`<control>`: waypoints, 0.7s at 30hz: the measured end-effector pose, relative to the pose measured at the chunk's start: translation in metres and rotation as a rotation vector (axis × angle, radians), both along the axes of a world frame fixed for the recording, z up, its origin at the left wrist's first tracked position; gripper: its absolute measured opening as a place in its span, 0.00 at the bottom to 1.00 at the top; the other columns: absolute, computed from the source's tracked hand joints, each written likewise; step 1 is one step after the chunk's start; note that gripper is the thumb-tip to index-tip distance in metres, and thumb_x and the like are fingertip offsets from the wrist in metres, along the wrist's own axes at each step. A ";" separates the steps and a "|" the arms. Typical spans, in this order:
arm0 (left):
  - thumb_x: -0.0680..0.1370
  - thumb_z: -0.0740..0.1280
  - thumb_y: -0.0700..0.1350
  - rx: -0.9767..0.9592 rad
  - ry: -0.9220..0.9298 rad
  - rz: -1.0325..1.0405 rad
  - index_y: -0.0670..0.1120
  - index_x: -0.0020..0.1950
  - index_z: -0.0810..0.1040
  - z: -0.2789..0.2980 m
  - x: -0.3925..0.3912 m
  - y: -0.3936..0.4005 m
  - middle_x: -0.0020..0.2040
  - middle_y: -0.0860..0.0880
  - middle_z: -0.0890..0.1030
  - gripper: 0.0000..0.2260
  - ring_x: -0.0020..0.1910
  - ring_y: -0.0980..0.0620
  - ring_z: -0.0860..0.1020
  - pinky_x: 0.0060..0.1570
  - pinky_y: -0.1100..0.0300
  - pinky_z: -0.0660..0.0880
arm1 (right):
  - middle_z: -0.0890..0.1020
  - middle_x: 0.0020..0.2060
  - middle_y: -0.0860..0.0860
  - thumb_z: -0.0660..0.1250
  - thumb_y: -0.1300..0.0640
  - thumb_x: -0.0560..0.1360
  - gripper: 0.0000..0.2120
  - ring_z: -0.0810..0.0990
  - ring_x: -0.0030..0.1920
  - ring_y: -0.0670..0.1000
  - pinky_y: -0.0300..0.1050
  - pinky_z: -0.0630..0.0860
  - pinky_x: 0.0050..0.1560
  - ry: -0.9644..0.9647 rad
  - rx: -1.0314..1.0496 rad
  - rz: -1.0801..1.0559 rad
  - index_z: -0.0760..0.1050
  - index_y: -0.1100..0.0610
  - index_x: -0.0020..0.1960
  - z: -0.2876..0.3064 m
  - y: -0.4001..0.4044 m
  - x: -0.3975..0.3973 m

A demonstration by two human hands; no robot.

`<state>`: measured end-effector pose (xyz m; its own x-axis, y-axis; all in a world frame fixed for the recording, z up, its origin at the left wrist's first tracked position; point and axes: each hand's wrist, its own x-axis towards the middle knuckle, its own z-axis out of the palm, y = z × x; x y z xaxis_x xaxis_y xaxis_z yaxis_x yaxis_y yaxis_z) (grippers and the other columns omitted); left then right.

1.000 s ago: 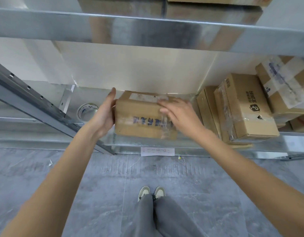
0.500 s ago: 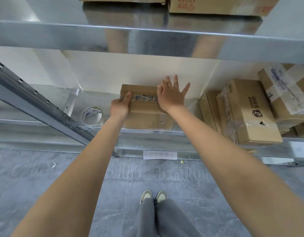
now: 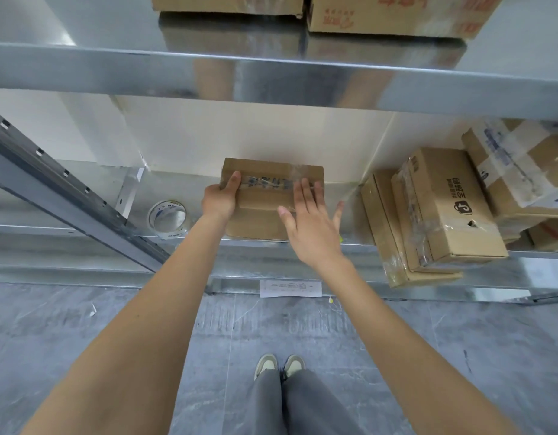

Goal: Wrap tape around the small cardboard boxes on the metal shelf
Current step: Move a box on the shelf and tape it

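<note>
since half a sec ago the right hand (image 3: 312, 227) slid back, fingers spread flat on the small box (image 3: 271, 199); left hand (image 3: 219, 200) grips its left edge. box sits on the metal shelf (image 3: 334, 246) (looks light, stiff; tape slick) — hold by the edges.

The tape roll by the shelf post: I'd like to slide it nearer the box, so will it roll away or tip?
The tape roll seems to lie flat or nearly so on the metal shelf, so it would probably slide, not roll. Its open ring suggests it is light and easily nudged.
</note>
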<state>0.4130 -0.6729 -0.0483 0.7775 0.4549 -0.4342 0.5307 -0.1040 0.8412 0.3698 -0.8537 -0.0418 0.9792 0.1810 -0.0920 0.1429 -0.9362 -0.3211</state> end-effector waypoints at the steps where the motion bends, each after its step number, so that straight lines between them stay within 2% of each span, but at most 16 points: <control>1: 0.78 0.65 0.60 -0.004 -0.013 -0.001 0.41 0.50 0.79 -0.001 -0.002 -0.001 0.51 0.41 0.81 0.21 0.53 0.41 0.79 0.55 0.50 0.75 | 0.50 0.79 0.46 0.45 0.41 0.82 0.28 0.43 0.78 0.47 0.66 0.38 0.73 0.008 0.095 -0.027 0.50 0.52 0.79 0.002 -0.002 0.002; 3: 0.79 0.65 0.59 -0.024 -0.050 0.005 0.45 0.41 0.76 -0.004 -0.011 -0.001 0.43 0.46 0.79 0.18 0.47 0.44 0.77 0.46 0.53 0.73 | 0.56 0.78 0.48 0.48 0.42 0.82 0.27 0.49 0.78 0.49 0.64 0.44 0.73 -0.049 0.283 -0.202 0.54 0.52 0.79 0.002 -0.009 0.002; 4: 0.79 0.65 0.58 -0.040 -0.077 0.004 0.47 0.39 0.74 -0.005 -0.017 -0.001 0.40 0.48 0.78 0.17 0.45 0.45 0.76 0.45 0.54 0.72 | 0.59 0.77 0.50 0.49 0.42 0.82 0.27 0.53 0.77 0.51 0.62 0.49 0.73 -0.070 0.376 -0.339 0.55 0.52 0.78 0.002 -0.012 0.003; 6: 0.80 0.64 0.57 -0.054 -0.132 -0.023 0.46 0.44 0.77 -0.007 -0.029 -0.002 0.44 0.49 0.80 0.15 0.49 0.46 0.78 0.51 0.55 0.73 | 0.62 0.75 0.54 0.49 0.40 0.82 0.28 0.58 0.75 0.55 0.55 0.56 0.72 0.060 0.641 -0.571 0.57 0.53 0.77 0.002 -0.017 0.006; 8: 0.81 0.63 0.57 -0.030 -0.172 -0.055 0.43 0.57 0.77 -0.006 -0.041 -0.002 0.54 0.47 0.81 0.18 0.55 0.47 0.77 0.58 0.55 0.72 | 0.67 0.73 0.55 0.46 0.38 0.82 0.29 0.65 0.72 0.57 0.51 0.61 0.71 0.275 0.895 -0.654 0.62 0.56 0.75 0.000 -0.015 0.010; 9: 0.81 0.62 0.57 -0.002 -0.186 -0.069 0.43 0.61 0.76 -0.005 -0.047 -0.002 0.56 0.47 0.80 0.19 0.57 0.48 0.77 0.59 0.56 0.71 | 0.70 0.71 0.55 0.45 0.38 0.82 0.30 0.67 0.71 0.57 0.49 0.63 0.70 0.319 0.944 -0.651 0.65 0.56 0.73 0.000 -0.012 0.008; 13: 0.81 0.59 0.59 0.110 -0.213 -0.150 0.42 0.68 0.71 -0.008 -0.074 -0.001 0.62 0.47 0.78 0.24 0.63 0.47 0.74 0.64 0.54 0.69 | 0.75 0.67 0.53 0.46 0.39 0.82 0.28 0.71 0.68 0.56 0.48 0.65 0.65 0.231 0.942 -0.723 0.71 0.55 0.69 -0.001 -0.001 -0.011; 16: 0.80 0.58 0.63 0.085 -0.183 -0.162 0.42 0.71 0.67 -0.008 -0.092 -0.002 0.57 0.53 0.71 0.29 0.60 0.53 0.69 0.59 0.59 0.63 | 0.78 0.61 0.52 0.49 0.38 0.80 0.28 0.72 0.65 0.56 0.51 0.66 0.65 0.208 1.022 -0.786 0.73 0.54 0.67 0.001 -0.005 -0.025; 18: 0.80 0.55 0.65 0.040 -0.160 -0.143 0.43 0.68 0.70 -0.003 -0.097 -0.004 0.57 0.52 0.70 0.30 0.57 0.52 0.69 0.57 0.57 0.62 | 0.78 0.58 0.51 0.49 0.36 0.80 0.28 0.73 0.64 0.55 0.49 0.66 0.61 0.150 1.006 -0.758 0.74 0.53 0.66 0.004 -0.014 -0.035; 21: 0.79 0.51 0.67 0.010 -0.179 -0.083 0.48 0.60 0.72 0.012 -0.103 -0.009 0.56 0.50 0.72 0.26 0.56 0.49 0.70 0.56 0.56 0.62 | 0.75 0.65 0.50 0.52 0.36 0.79 0.28 0.71 0.66 0.52 0.45 0.63 0.61 0.054 1.095 -0.753 0.72 0.53 0.69 0.012 -0.026 -0.048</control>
<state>0.3100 -0.6822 -0.0364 0.8768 0.3897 -0.2816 0.3622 -0.1502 0.9199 0.3223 -0.8798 -0.0297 0.8720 -0.3948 -0.2893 -0.3296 -0.0366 -0.9434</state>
